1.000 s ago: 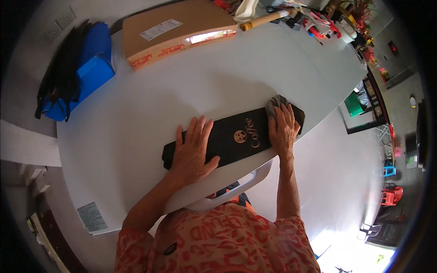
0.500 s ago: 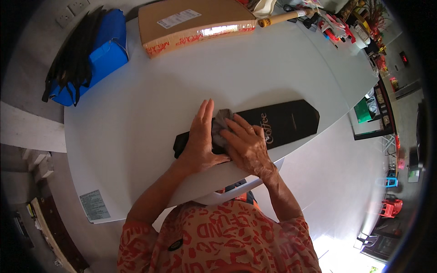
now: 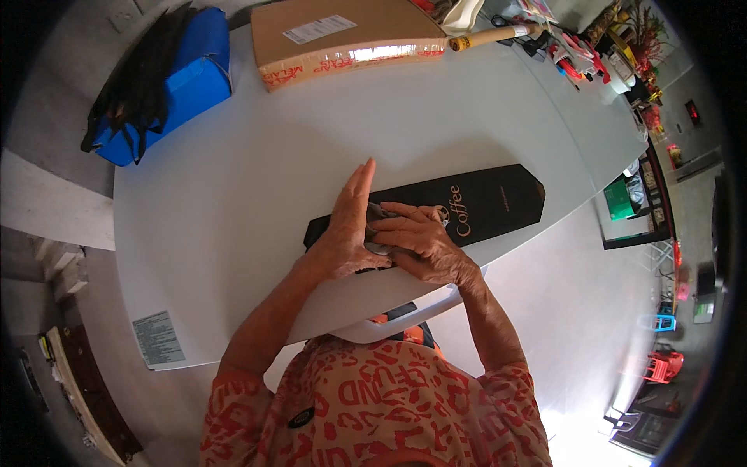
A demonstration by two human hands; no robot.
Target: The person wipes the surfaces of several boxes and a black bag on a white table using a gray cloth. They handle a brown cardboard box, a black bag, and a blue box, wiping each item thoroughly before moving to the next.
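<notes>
A long black sign board (image 3: 498,202) with clipped corners and pale lettering lies flat on the table, slanting up to the right. My left hand (image 3: 342,233) rests across its left part, fingers stretched out together and thumb apart, its edge against the board. Close beside it, my right hand (image 3: 420,245) presses a crumpled grey cloth (image 3: 378,214) onto the board's surface, fingers bent over it. Much of the cloth and the board's left part are hidden beneath both hands.
On the white table (image 3: 257,156), a brown cardboard box (image 3: 366,39) stands at the far side, with a blue box (image 3: 194,89) under black strips at far left. A wooden roll (image 3: 486,37) and assorted small items lie far right. The table's near edge runs just before me.
My right hand has brought the cloth nearer to me across the board, and its fingers now lie lower and more level. My left hand stays on the board. The whole view has shifted slightly.
</notes>
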